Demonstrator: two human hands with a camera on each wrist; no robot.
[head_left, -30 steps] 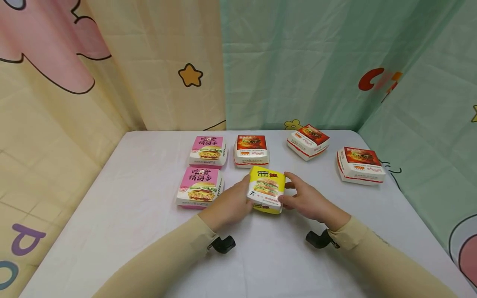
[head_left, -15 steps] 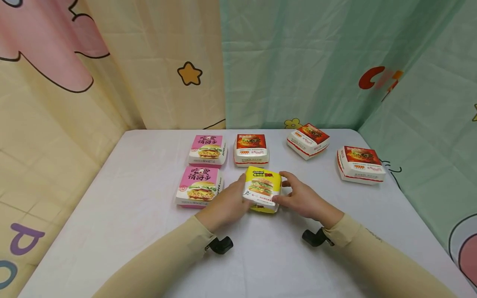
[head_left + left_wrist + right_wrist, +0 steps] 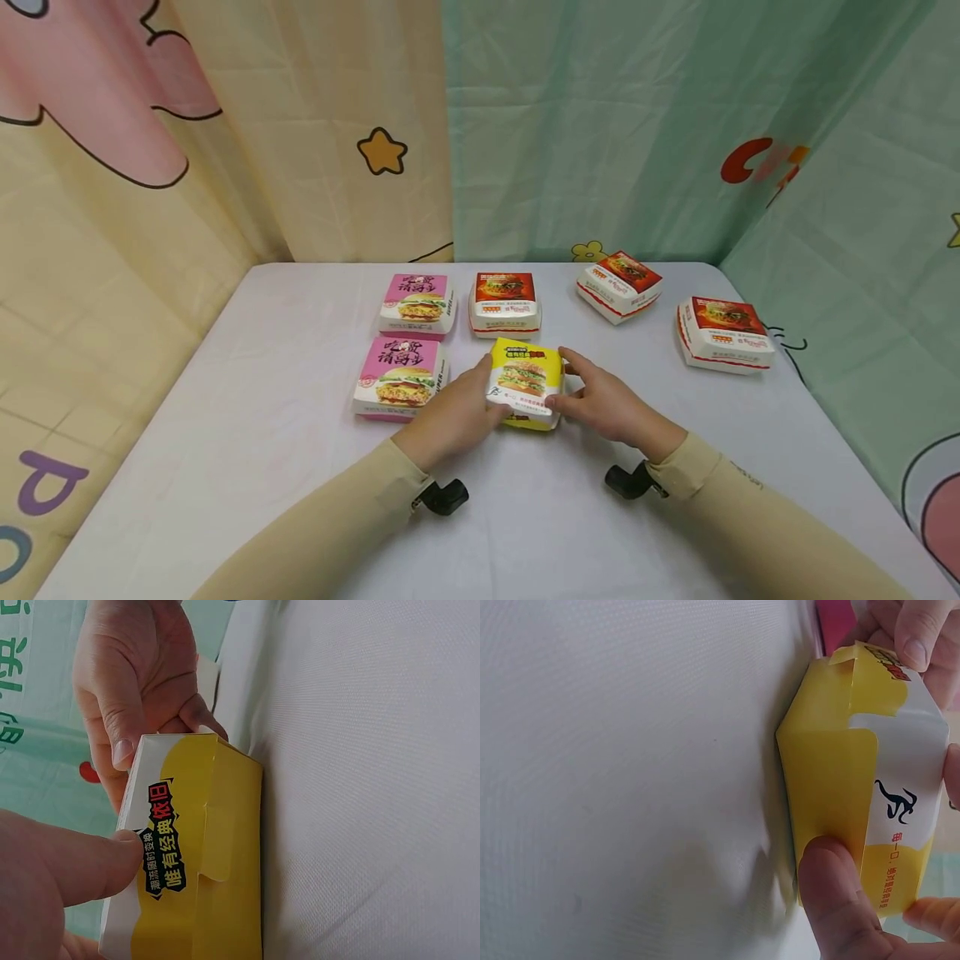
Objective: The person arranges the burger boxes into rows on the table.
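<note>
A yellow and white burger box (image 3: 523, 377) with a printed sandwich sits at the middle of the table, slightly turned. My left hand (image 3: 456, 410) grips its left side, thumb at the front corner and the other fingers mostly hidden behind it. On the right side, my right hand (image 3: 613, 407) pinches the box between thumb and fingers. In the left wrist view, the closed yellow box (image 3: 176, 832) stands low against the white cloth. The right wrist view has the right thumb (image 3: 832, 889) pressing on the yellow box (image 3: 829, 776).
Two pink burger boxes (image 3: 397, 375) lie one behind the other beside the left hand. A red and white box (image 3: 506, 304) stands just behind the yellow one. Two more red boxes, a tilted one (image 3: 619, 286) and a nearer one (image 3: 724, 333), lie at the right. Curtains (image 3: 585, 125) border the table.
Both hands have shifted the yellow box a little to the left, close behind it the red box stays put. Most of that motion came in the first half second. The other boxes have not moved.
</note>
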